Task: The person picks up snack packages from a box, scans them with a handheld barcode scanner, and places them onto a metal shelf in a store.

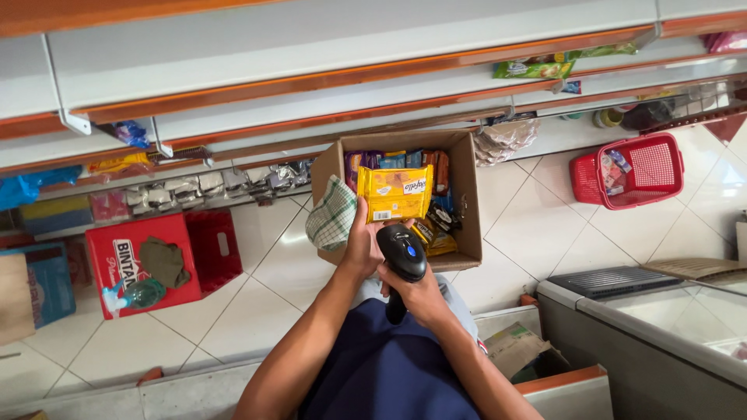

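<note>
My left hand (362, 243) holds a yellow snack packet (394, 193) up over an open cardboard box (468, 204), its barcode side facing me. My right hand (421, 294) grips a black handheld barcode scanner (402, 257) whose head sits just below the packet. The box holds several more packets in purple, orange, blue and yellow. A green-and-white checked cloth (331, 215) hangs over the box's left edge, beside my left hand.
Shelves with goods run across the top. A red plastic crate (132, 263) with a cloth and a spray bottle stands on the left. A red shopping basket (629, 172) sits at the right, a chest freezer (661, 319) at lower right, another open carton (517, 350) below.
</note>
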